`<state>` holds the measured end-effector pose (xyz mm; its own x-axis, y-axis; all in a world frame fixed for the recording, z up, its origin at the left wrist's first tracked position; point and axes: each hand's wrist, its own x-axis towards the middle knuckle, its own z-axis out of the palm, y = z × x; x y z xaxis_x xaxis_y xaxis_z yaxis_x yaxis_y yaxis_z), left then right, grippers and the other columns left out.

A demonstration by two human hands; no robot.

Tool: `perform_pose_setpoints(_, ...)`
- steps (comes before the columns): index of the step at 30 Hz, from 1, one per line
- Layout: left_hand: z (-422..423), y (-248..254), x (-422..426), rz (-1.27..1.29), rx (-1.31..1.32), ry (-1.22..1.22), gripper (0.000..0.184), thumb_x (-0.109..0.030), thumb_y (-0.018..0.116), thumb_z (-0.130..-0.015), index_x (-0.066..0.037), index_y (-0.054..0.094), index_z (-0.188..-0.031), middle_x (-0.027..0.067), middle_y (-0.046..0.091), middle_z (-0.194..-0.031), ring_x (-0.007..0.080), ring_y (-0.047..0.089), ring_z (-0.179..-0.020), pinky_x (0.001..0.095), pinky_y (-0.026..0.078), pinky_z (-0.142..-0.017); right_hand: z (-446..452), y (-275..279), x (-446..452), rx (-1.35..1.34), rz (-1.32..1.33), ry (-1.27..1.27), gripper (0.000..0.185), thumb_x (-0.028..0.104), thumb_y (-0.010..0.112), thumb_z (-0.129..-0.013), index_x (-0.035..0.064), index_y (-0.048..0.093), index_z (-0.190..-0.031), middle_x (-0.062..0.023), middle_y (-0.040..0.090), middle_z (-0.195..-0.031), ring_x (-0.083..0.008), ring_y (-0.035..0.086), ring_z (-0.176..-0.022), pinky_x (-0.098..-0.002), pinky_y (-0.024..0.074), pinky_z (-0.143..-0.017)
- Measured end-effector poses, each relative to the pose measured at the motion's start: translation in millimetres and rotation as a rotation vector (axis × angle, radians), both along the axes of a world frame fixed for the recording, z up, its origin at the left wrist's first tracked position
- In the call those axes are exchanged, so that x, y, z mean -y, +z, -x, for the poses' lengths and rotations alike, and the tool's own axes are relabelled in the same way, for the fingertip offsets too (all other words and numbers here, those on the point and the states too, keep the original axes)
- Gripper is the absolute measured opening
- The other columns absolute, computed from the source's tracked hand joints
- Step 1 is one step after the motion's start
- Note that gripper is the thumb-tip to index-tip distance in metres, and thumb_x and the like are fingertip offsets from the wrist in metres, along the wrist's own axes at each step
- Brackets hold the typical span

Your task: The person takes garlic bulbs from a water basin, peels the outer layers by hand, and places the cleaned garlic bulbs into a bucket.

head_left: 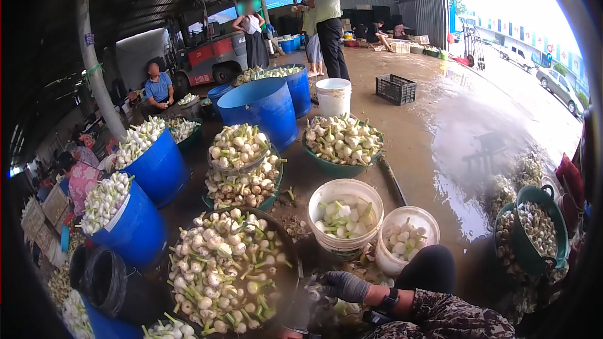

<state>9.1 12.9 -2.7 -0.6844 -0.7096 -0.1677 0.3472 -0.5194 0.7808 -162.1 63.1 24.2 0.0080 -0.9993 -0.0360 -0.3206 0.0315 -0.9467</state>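
My right hand, in a grey glove with a dark watch at the wrist, is low in the middle of the view. Its fingers are curled, and what they hold is hidden. My left hand is beside it, dark and blurred at the bottom edge, with its fingers not readable. Just left of both stands a wide dark tub of garlic bulbs in brownish water. Beyond my right hand, a white bucket holds trimmed garlic in water. A smaller white bucket with white bulbs stands by my knee.
Blue barrels heaped with garlic line the left. A green basin of garlic, an open blue barrel and a black crate stand ahead. Green baskets are at right. People and a red forklift are behind.
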Motion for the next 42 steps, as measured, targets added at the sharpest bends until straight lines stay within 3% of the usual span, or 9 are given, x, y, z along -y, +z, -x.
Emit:
perform_pose_setpoints(4, -5.8, 11.7, 5.8, 0.78, 0.386, -0.132, 0.059, -0.044, 0.06, -0.092, -0.003, 0.049, -0.133, 0.0101, 0.052, -0.133, 0.0216, 0.053, -0.118, 0.034, 0.044, -0.099, 0.9, 7.0, -1.2, -0.475, 0.366, 0.039, 0.025, 0.028, 0.063, -0.09, 0.0046, 0.06, -0.097, -0.0163, 0.066, -0.086, -0.0346, 0.064, -0.076, -0.0425, 0.0511, -0.069)
perform_pose_setpoints(15, -0.2, -9.0, 5.9, 1.115, 0.651, 0.067, 0.05, -0.028, 0.055, -0.095, 0.0, 0.045, -0.135, 0.0194, 0.052, -0.132, 0.0289, 0.051, -0.123, 0.0381, 0.04, -0.105, -5.3, 13.2, -1.9, -0.402, 0.095, -0.195, 0.025, 0.026, 0.064, -0.087, 0.0066, 0.06, -0.102, -0.0184, 0.063, -0.088, -0.0403, 0.061, -0.084, -0.046, 0.0493, -0.072)
perform_pose_setpoints(20, -3.7, -20.3, 12.3, 0.866, 0.57, -0.03, 0.055, -0.028, 0.056, -0.094, 0.001, 0.041, -0.138, 0.0207, 0.051, -0.133, 0.0294, 0.051, -0.122, 0.0379, 0.04, -0.105, -4.3, 3.3, 2.5, -0.51, 0.28, -0.1, 0.025, 0.024, 0.065, -0.086, 0.0058, 0.06, -0.103, -0.0188, 0.063, -0.091, -0.0399, 0.061, -0.087, -0.044, 0.0503, -0.075)
perform_pose_setpoints(26, 7.3, 8.5, -12.9, 0.704, 0.422, 0.285, 0.054, -0.037, 0.052, -0.097, 0.0, 0.046, -0.136, 0.0157, 0.055, -0.129, 0.0266, 0.053, -0.12, 0.0384, 0.04, -0.103, 18.4, -34.8, 18.3, 0.266, -0.324, 0.073, 0.036, 0.032, 0.065, -0.093, 0.0084, 0.063, -0.12, -0.0027, 0.066, -0.097, -0.0088, 0.059, -0.081, -0.0323, 0.0546, -0.071)
perform_pose_setpoints(28, 4.2, -23.7, -3.8, 0.599, 0.366, 0.309, 0.053, -0.043, 0.052, -0.097, -0.004, 0.052, -0.132, 0.0084, 0.065, -0.108, 0.0165, 0.062, -0.092, 0.0314, 0.052, -0.081, 26.1, -62.1, 21.2, -0.603, 0.671, 0.422, 0.049, 0.02, 0.075, -0.077, 0.0079, 0.06, -0.122, -0.0129, 0.065, -0.098, -0.0279, 0.065, -0.086, -0.0383, 0.0537, -0.079)
perform_pose_setpoints(30, 5.5, -4.6, -6.7, 0.12, 0.238, 0.33, 0.057, -0.051, 0.045, -0.097, -0.004, 0.056, -0.127, 0.0031, 0.061, -0.075, 0.0079, 0.046, -0.044, 0.0231, 0.037, -0.038, 24.9, -40.4, 11.2, -0.652, 0.452, 0.61, 0.04, 0.024, 0.076, -0.07, 0.0053, 0.061, -0.102, -0.0139, 0.062, -0.094, -0.0361, 0.061, -0.084, -0.0416, 0.0517, -0.077)
perform_pose_setpoints(35, 0.8, -16.7, 7.8, -0.366, 0.111, 0.398, 0.053, -0.054, 0.04, -0.098, -0.009, 0.058, -0.119, -0.0004, 0.056, -0.067, 0.007, 0.039, -0.038, 0.0235, 0.029, -0.034, -10.1, -45.6, 3.7, -0.451, -0.369, 0.434, 0.039, 0.031, 0.068, -0.081, 0.0052, 0.063, -0.109, -0.0158, 0.064, -0.106, -0.0346, 0.063, -0.092, -0.0415, 0.0519, -0.082)
perform_pose_setpoints(41, -1.6, -1.7, 18.6, -0.151, 0.247, 0.303, 0.037, -0.037, 0.056, -0.096, -0.01, 0.056, -0.121, 0.0004, 0.058, -0.081, 0.0065, 0.047, -0.052, 0.0243, 0.04, -0.044, -10.9, -17.4, 2.4, -0.749, -0.061, 0.0, 0.04, 0.029, 0.069, -0.083, 0.0065, 0.062, -0.116, -0.0166, 0.066, -0.106, -0.0333, 0.064, -0.092, -0.0385, 0.052, -0.085)
perform_pose_setpoints(42, -0.1, -13.8, 16.3, 0.106, 0.35, 0.289, 0.033, -0.03, 0.057, -0.096, -0.009, 0.056, -0.122, 0.0002, 0.059, -0.086, 0.0078, 0.053, -0.059, 0.0252, 0.046, -0.05, -15.2, 5.1, 9.3, -0.16, -0.001, -0.073, 0.036, 0.027, 0.07, -0.083, 0.0065, 0.063, -0.112, -0.0169, 0.067, -0.1, -0.0334, 0.064, -0.089, -0.0386, 0.0523, -0.081)
